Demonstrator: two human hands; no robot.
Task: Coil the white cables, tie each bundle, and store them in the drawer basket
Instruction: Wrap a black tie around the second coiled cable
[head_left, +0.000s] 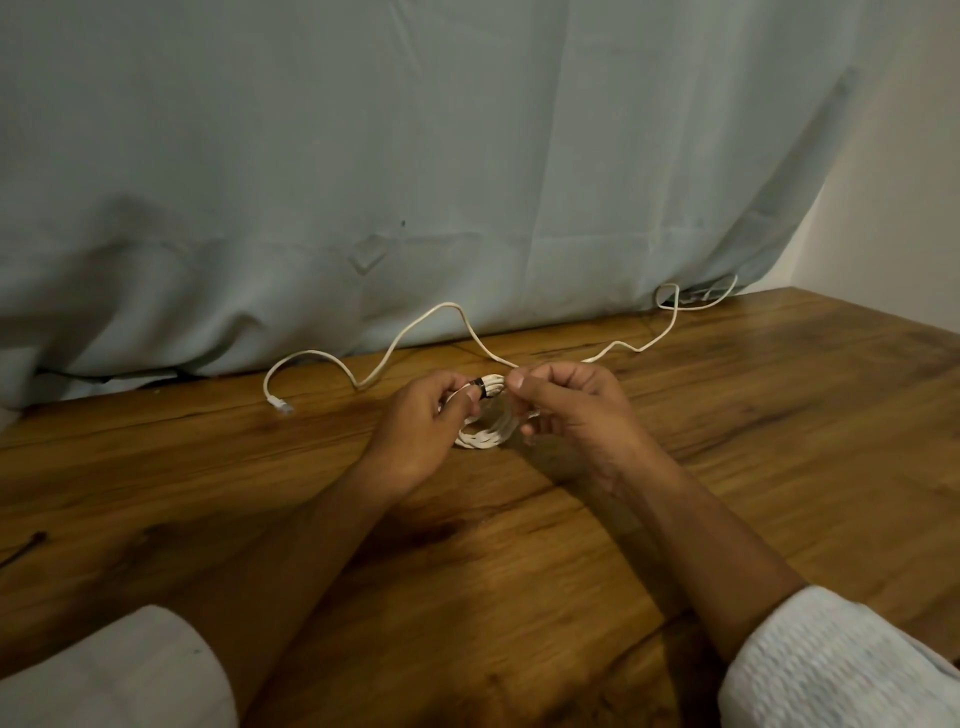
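Wooden worktop (779, 415): the loose white cable (415, 322) snakes along the back, plug end at left, passing just behind your hands. Judged light, limp and springy, so take it near the plug. The coiled bundle (485, 439), several off-white turns, is held just above the worktop. Your left hand (421, 431) pinches it at the black tie (480, 387). Your right hand (566, 410) pinches the turns alongside.

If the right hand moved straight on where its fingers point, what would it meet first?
The right hand points leftward: probably the left hand, just across the coiled white cable both hold; depth is unclear.
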